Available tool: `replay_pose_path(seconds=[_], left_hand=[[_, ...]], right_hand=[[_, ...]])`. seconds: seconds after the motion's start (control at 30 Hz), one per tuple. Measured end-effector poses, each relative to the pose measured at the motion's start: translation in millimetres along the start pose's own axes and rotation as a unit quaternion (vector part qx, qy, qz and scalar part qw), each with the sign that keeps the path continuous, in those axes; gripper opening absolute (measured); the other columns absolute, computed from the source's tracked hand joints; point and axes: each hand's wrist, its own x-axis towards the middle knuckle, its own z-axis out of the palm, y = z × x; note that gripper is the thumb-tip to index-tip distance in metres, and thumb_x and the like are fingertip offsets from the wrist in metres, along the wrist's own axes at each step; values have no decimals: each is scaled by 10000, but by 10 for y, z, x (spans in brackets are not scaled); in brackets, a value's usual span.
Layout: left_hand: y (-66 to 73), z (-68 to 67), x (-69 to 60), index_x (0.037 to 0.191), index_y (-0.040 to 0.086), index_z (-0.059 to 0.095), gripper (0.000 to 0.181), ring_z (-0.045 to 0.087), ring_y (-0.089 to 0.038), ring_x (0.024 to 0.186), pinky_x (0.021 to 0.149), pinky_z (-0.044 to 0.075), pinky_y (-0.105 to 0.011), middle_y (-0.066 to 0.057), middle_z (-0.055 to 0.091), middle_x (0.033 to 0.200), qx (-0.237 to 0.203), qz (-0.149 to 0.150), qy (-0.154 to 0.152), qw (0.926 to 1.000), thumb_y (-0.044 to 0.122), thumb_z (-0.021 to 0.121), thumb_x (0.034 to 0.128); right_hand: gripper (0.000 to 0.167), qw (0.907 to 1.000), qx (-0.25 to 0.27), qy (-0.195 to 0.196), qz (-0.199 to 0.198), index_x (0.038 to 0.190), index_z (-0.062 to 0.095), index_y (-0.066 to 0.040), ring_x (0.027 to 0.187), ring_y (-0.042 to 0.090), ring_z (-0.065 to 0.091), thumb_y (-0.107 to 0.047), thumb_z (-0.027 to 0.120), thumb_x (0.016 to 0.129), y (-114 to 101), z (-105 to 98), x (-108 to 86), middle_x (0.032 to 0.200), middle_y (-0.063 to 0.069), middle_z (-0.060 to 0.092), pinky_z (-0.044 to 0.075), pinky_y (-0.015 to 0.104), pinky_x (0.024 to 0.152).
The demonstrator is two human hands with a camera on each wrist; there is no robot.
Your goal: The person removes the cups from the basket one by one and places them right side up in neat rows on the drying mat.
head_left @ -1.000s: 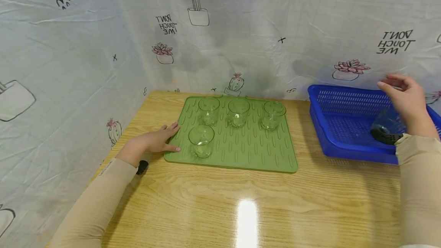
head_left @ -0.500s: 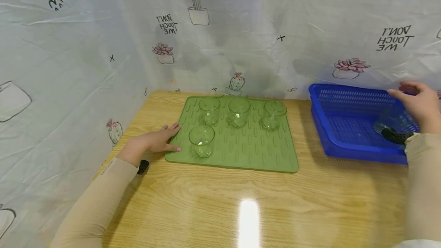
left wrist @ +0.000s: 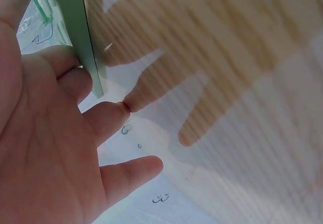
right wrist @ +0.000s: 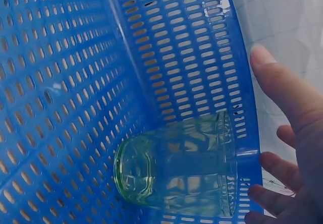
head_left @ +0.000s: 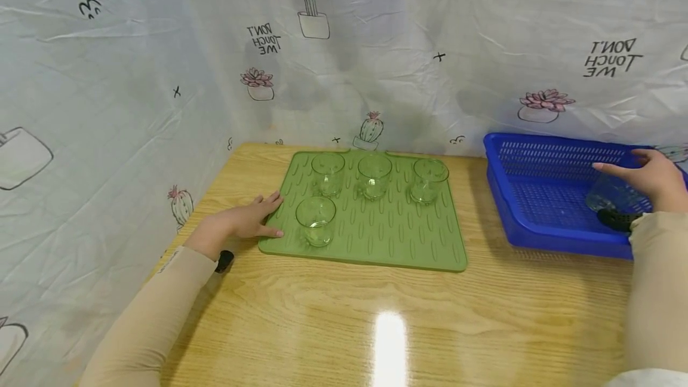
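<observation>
In the head view, my left hand [head_left: 242,223] rests at the left edge of a green ridged mat [head_left: 398,237], fingers spread. Three clear glasses stand upright along the mat's back, including the middle glass [head_left: 374,177]; another glass [head_left: 316,221] stands front left, close to that hand. On the right, my right hand [head_left: 653,177] is over a blue perforated basket [head_left: 500,196], thumb and fingers apart. Beneath it, a clear glass [right wrist: 176,168] stands on the basket floor. The right wrist view shows the fingers near its rim, with no grip on it.
Everything stands on a wood-grain table [head_left: 322,315]. A patterned sheet [head_left: 408,76] hangs right behind the mat and basket and along the left side. Raised walls surround the basket's floor.
My right hand has moved right and then down toward the glass in the basket. My left hand and the glasses on the mat have stayed in place.
</observation>
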Motion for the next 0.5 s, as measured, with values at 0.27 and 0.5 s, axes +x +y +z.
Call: replay_pose_path(seconds=[0.27,0.5], left_hand=[[-12,17,14,1642,6,74,976,-79,-499,1512,1164,112,-711,-202,-55,1696,1,-20,-13,10000,467,648,1001],[-7,12,9,1639,-3,77,979,-80,-506,1509,1159,114,-719,-213,-54,1694,4,-11,-10,10000,467,649,1000]], right_hand=[[1366,9980,-256,-493,302,1563,-96,106,1360,693,168,-803,608,825,76,16,10,1574,437,-11,284,795,1013],[1431,9932,-440,-1040,275,1486,-167,185,1387,687,92,-807,623,822,-33,-15,-153,1532,473,-70,263,782,1043]])
